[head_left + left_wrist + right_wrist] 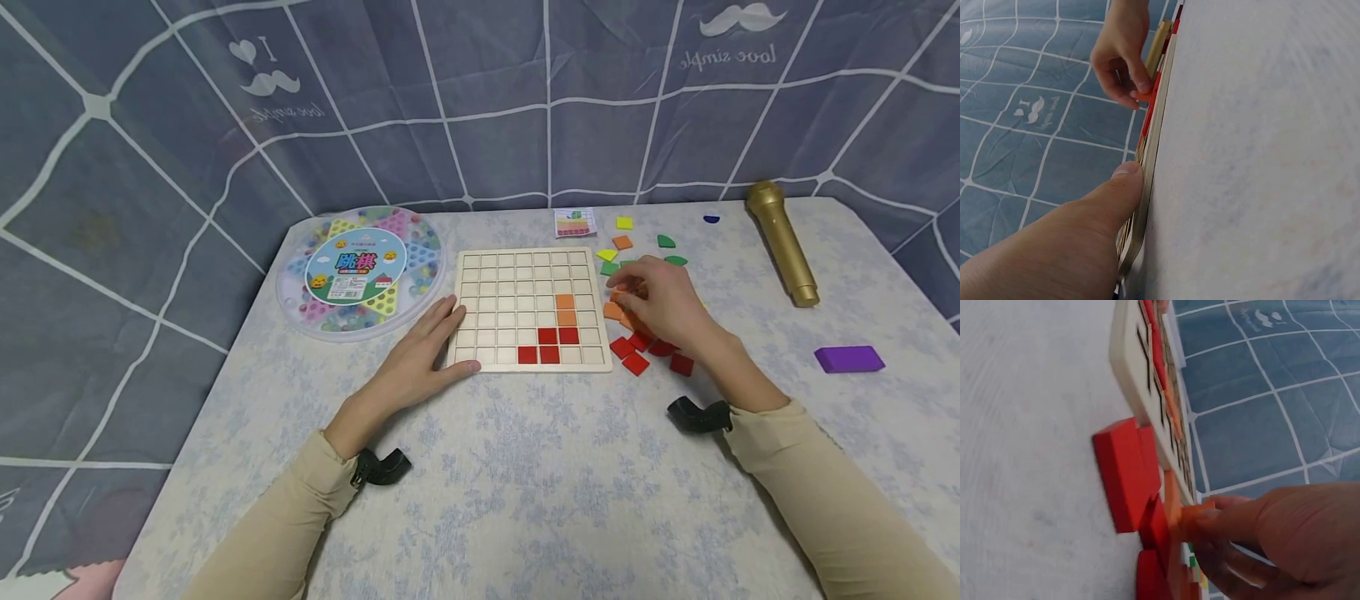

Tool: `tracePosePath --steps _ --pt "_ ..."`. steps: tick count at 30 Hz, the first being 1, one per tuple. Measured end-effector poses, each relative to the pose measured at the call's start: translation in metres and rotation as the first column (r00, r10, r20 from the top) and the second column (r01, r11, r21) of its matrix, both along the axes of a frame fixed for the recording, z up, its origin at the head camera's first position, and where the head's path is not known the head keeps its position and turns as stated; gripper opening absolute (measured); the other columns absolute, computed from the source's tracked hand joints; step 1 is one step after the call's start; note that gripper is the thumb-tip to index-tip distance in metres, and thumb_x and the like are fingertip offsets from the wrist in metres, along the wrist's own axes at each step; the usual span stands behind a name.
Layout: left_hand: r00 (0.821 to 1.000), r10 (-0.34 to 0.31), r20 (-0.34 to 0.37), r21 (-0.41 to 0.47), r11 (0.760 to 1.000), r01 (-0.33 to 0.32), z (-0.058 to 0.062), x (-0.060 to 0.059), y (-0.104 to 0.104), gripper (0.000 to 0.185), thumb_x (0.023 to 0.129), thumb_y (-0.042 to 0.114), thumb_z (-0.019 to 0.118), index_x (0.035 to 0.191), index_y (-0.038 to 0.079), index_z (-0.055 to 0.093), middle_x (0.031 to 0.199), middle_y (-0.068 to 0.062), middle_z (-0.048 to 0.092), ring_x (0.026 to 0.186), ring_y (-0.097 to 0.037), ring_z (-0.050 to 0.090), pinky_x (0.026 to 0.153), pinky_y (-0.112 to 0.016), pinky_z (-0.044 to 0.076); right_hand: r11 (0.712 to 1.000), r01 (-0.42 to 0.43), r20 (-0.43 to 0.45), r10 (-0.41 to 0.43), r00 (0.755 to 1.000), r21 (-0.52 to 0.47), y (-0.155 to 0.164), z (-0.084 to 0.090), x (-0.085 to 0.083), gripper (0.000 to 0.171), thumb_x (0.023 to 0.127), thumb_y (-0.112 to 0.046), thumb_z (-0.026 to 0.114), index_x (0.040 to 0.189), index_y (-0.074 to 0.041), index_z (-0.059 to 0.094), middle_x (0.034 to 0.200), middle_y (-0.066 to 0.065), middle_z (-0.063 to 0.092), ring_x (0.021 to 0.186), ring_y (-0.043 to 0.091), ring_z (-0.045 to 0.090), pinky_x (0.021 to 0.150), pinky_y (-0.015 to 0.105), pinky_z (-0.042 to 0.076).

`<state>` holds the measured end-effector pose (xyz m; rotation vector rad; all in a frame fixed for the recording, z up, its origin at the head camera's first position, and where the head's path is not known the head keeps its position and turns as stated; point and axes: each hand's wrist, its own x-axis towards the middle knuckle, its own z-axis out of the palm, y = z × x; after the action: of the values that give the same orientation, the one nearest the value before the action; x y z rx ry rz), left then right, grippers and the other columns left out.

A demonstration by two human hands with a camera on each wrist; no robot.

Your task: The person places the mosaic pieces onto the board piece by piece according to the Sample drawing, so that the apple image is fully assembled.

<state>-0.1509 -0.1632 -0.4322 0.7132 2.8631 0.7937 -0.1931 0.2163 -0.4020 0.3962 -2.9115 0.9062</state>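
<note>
On a pale floral tablecloth (525, 467) before a grid-pattern blue curtain (480, 92) | right hand (663, 304) pinches an orange square tile (1145, 96), flat, beside the wooden grid board (531, 308) | left hand (420, 354) flat, steadying the board's left edge | board square-on | red tiles (636, 354), checkers box (360, 271), gold microphone (782, 242) around.

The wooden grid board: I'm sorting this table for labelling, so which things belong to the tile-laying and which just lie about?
In use:
wooden grid board, steadied by the left hand
orange square tile, pinched by the right hand
loose red square tiles

Lying about:
round marble-game box
gold microphone
purple block
</note>
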Motion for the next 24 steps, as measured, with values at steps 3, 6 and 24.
tracePosePath --steps 3,6,24 --pt "1.000 0.000 -0.003 0.002 1.000 0.000 0.000 0.000 0.000 0.092 0.098 0.051 0.072 0.168 0.010 0.029 0.178 -0.008 0.017 0.165 -0.027 0.013 0.129 -0.055 0.025 0.997 -0.011 -0.022 0.009 1.000 -0.081 -0.003 0.002 0.003 0.021 0.094 0.000 0.077 0.115 -0.001 0.077 0.109 0.018 0.070 0.098 0.032 0.065 0.092 0.054 0.059" --pt "1.000 -0.002 -0.003 0.002 1.000 0.002 0.000 0.000 0.000 0.092 0.098 0.051 0.072 0.168 0.010 0.029 0.178 -0.008 0.017 0.165 -0.027 0.013 0.129 -0.055 0.024 0.988 -0.038 -0.035 0.033 0.999 -0.153 -0.010 0.004 0.005 0.021 0.094 -0.002 0.079 0.115 -0.002 0.077 0.108 0.015 0.072 0.097 0.028 0.066 0.091 0.051 0.062" --pt "1.000 0.003 0.010 0.004 1.000 -0.003 0.002 0.001 0.000 0.092 0.098 0.050 0.072 0.168 0.009 0.028 0.178 -0.008 0.016 0.165 -0.027 0.012 0.129 -0.056 0.024 0.956 -0.135 0.027 0.148 0.989 -0.261 -0.049 -0.010 0.013 0.027 0.096 -0.002 0.076 0.122 -0.005 0.073 0.113 0.010 0.076 0.105 0.024 0.071 0.094 0.046 0.062"
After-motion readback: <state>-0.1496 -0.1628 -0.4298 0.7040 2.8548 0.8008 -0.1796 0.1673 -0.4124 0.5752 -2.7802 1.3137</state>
